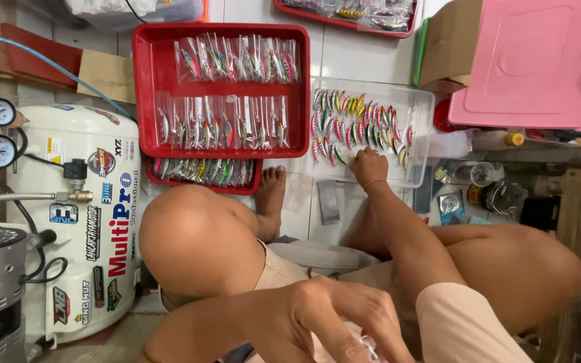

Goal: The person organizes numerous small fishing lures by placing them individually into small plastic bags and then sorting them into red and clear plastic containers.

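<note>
Reaching right hand (369,165) | grip touching lures (358,128) | clear tray (419,101)

Your right hand (369,163) rests in the clear tray (419,101) of loose lures (358,124). Left of it, a tray (144,87) of bagged lures (226,121) overlaps another; the compressor tank (82,222) stands farther left.
</note>
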